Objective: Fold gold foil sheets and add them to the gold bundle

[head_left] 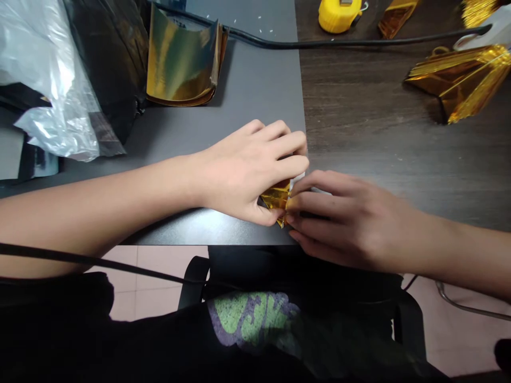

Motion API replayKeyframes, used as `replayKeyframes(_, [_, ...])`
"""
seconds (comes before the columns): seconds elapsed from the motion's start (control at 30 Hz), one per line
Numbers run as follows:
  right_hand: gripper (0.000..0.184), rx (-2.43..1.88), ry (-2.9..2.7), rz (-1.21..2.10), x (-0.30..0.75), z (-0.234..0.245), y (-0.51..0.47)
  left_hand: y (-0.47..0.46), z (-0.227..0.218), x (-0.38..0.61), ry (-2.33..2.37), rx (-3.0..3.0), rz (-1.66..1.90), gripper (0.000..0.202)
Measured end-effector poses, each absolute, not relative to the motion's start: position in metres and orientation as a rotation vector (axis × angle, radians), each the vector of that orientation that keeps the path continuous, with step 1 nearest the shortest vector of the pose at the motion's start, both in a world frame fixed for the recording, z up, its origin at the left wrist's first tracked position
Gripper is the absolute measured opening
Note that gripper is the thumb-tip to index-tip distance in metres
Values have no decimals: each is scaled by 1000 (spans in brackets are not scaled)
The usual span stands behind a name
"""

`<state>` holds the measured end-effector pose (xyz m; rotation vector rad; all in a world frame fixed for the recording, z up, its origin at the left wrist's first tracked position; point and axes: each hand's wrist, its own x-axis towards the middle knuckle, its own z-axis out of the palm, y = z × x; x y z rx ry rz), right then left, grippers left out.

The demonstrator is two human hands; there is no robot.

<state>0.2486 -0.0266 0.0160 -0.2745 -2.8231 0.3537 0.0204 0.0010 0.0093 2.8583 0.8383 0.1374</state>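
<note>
A small piece of shiny gold foil [277,196] lies at the front edge of the desk, partly covered by both hands. My left hand [255,165] reaches over it from the left, its thumb pressed on the foil's near end and its fingers bent onto the desk beyond. From the right, my right hand [343,218] pinches the foil's right edge between thumb and fingertips. Something white shows in part between the hands; what it is I cannot make out.
A stack of curved gold sheets [181,64] stands at the back left beside a black bag [107,58] and clear plastic [59,80]. A black cable [275,44] crosses the back. Bundled gold foil [463,82] and a yellow tape measure [337,15] lie at the right.
</note>
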Motion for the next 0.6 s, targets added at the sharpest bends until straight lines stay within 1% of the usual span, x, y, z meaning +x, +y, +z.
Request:
replayKeyframes(0.07, [13, -365, -2797, 239, 251, 16, -41, 1, 9, 20, 833, 2876, 132, 44])
replayKeyframes(0.13, [12, -508, -2730, 200, 253, 13, -59, 0, 10, 20, 829, 2895, 124, 44])
replayKeyframes(0.27, [34, -756, -2600, 195, 254, -1, -89, 0, 11, 20, 828, 2895, 142, 44])
replayKeyframes(0.33, [40, -813, -2544, 195, 252, -9, -98, 0, 10, 20, 826, 2893, 153, 44])
replayKeyframes(0.43, [44, -870, -2479, 164, 248, -18, -107, 0, 10, 20, 827, 2890, 171, 42])
replayKeyframes(0.6, [47, -1049, -2438, -41, 237, -27, -124, 0, 10, 20, 816, 2908, 176, 40])
